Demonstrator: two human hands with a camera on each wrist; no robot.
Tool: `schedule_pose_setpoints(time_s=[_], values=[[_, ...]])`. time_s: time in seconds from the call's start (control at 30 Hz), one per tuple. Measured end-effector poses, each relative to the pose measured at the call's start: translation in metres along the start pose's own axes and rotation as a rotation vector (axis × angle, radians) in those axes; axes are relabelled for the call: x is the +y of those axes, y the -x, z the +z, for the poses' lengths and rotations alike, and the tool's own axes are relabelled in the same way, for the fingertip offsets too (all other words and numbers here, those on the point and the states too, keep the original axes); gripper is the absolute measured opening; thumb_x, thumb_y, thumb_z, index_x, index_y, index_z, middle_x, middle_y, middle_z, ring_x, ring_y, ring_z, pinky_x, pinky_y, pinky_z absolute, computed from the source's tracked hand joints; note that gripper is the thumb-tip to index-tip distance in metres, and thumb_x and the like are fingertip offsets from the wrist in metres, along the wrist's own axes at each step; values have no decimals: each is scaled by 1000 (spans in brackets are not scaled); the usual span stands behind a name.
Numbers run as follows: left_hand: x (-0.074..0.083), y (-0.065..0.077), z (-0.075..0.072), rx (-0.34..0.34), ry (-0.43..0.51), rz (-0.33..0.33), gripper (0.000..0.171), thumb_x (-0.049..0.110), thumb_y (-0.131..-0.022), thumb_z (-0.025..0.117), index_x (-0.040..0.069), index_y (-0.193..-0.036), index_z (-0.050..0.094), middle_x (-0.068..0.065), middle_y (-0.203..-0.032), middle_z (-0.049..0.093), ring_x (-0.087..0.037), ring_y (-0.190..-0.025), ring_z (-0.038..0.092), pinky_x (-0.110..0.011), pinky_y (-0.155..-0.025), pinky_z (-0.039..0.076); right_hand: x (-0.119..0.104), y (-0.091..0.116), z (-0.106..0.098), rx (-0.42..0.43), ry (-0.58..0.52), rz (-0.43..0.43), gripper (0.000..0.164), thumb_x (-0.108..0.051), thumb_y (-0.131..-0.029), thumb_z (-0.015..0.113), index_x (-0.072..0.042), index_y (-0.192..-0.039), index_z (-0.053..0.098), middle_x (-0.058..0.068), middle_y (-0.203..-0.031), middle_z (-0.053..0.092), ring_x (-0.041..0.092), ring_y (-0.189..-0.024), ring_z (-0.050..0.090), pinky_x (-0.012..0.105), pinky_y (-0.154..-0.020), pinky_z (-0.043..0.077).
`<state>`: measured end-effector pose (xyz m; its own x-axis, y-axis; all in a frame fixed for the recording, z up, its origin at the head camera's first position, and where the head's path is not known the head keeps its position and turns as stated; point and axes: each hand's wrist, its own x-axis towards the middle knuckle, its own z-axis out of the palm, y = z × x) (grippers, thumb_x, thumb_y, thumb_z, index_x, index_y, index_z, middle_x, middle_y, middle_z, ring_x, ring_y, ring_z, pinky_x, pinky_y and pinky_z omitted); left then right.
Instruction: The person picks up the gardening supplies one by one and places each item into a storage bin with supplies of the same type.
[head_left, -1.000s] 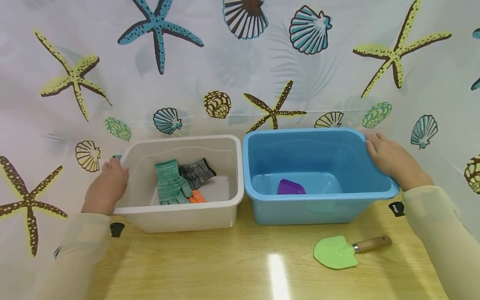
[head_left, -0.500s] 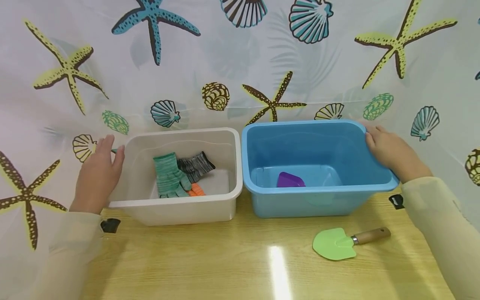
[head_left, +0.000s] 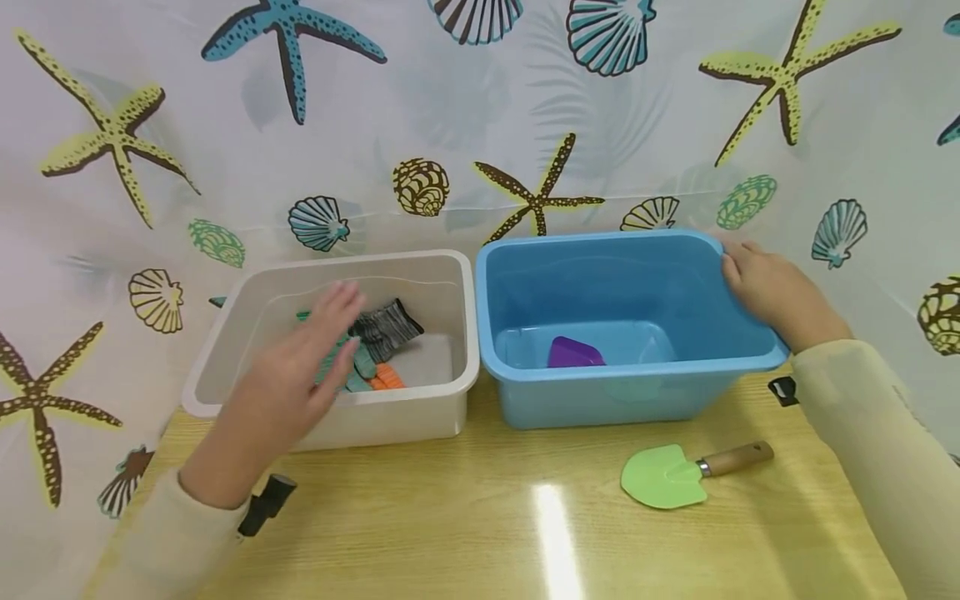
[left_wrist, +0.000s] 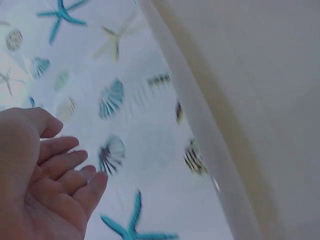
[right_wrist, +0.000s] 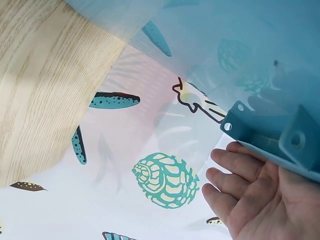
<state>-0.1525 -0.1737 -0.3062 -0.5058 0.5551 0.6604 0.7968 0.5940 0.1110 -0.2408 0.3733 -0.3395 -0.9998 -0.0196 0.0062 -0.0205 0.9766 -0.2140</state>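
Observation:
My left hand [head_left: 288, 375], fingers extended and slightly blurred, is over the left part of the off-white plastic bin [head_left: 442, 400]. It partly hides a green knit glove [head_left: 363, 360]. Beside that glove lie a dark grey knit glove [head_left: 386, 329] and an orange knit piece [head_left: 387, 377]. In the left wrist view the left palm [left_wrist: 55, 200] holds nothing. My right hand [head_left: 780, 292] grips the right rim of the blue bin [head_left: 600, 392], thumb at the inner side. In the right wrist view its fingers [right_wrist: 235, 170] lie beneath the rim. Inside the blue bin is a purple object [head_left: 574, 352], partly hidden.
A hand trowel [head_left: 666, 477] with a lime-green blade and wooden handle lies on the wooden table [head_left: 420, 517] before the blue bin. Behind both bins hangs a white sheet [head_left: 480, 100] printed with starfish and shells. The bins stand side by side.
My left hand has let go of the off-white bin's left rim and moved right, over the bin. My right hand has stayed on the blue bin's rim. The head view has shifted slightly.

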Motion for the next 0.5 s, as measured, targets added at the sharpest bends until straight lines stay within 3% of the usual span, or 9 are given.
schedule_pose_setpoints(time_s=[0.1,0.27,0.4,0.5], values=[[29,-3,8,-91,120,113,47,28,-102,33,-2,-137,43,-14,-143,39,-30,-131,36,-31,-104,32,-1,0,0,7,2,-1,60,-40,-101,14,-2,-147,18,34,-142,24,58,-123,26,69,-96,20],[69,-1,18,-299,332,179,46,24,-101,37,5,-143,35,-7,-147,33,-24,-134,32,-33,-101,36,-3,1,-2,10,1,-7,60,-38,-101,15,1,-145,21,34,-140,27,57,-122,28,68,-97,21],[86,2,38,-433,505,177,49,21,-100,41,10,-146,28,-2,-150,28,-19,-135,28,-33,-101,37,-4,2,-2,12,8,-8,60,-37,-101,16,4,-144,24,36,-138,29,57,-120,29,67,-96,23],[92,6,61,-554,589,130,52,27,-101,38,15,-149,20,2,-151,23,-12,-136,25,-31,-103,34,-4,1,-2,19,19,-9,61,-37,-101,16,7,-142,25,37,-137,30,57,-120,30,67,-97,23]])
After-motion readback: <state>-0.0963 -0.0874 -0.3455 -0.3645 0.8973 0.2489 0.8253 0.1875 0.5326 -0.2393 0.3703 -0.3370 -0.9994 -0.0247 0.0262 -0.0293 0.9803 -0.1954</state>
